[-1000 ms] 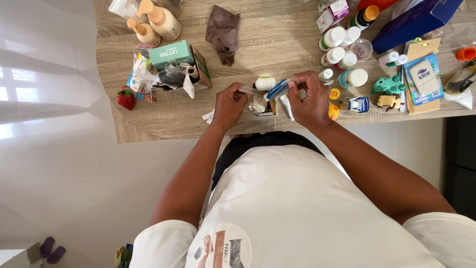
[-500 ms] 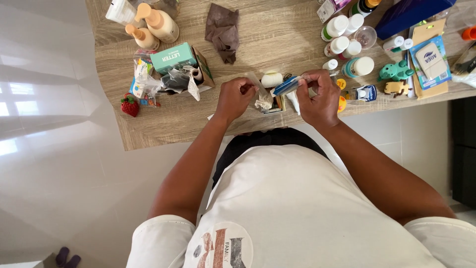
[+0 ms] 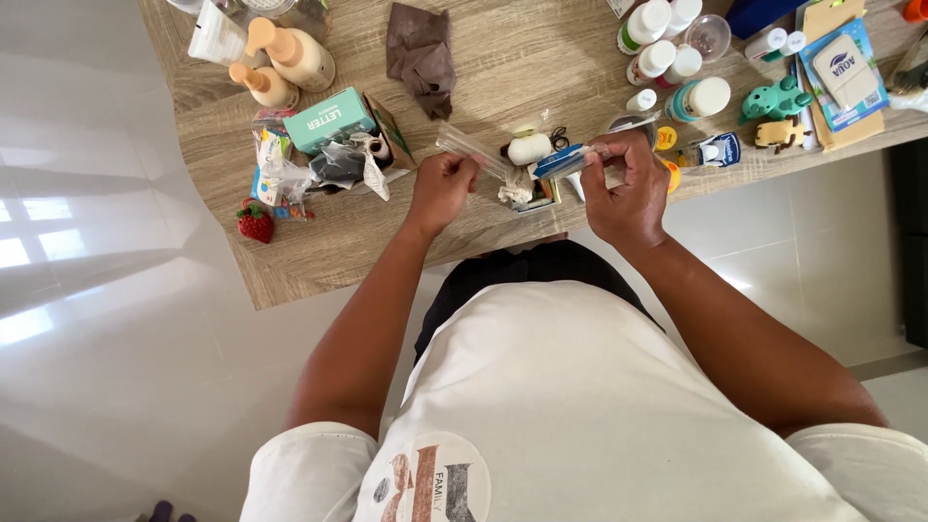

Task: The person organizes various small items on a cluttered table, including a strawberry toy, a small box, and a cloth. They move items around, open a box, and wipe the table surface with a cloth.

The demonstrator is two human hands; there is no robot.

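Over the near edge of a wooden table [image 3: 319, 232], my left hand [image 3: 441, 188] pinches a strip of clear plastic wrapping [image 3: 472, 150] that sticks out up and to the right. My right hand [image 3: 623, 193] grips a small blue and white packet [image 3: 561, 160] by its right end. The two hands are a little apart, with a crumpled white scrap [image 3: 509, 189] and a small box [image 3: 537, 195] lying on the table between them. A white round roll [image 3: 529, 148] sits just behind.
Left of my hands stands an open cardboard box with a teal carton [image 3: 332, 120] and plastic bags. A brown cloth [image 3: 420, 56], pump bottles [image 3: 295, 53], a red strawberry toy [image 3: 255, 222], several white-capped bottles [image 3: 667, 58] and a green toy [image 3: 773, 100] crowd the table. White floor lies on the left.
My left hand has pulled the clear wrapping away from the blue packet, to the left and up. The view has shifted, so the table sits higher and tilted.
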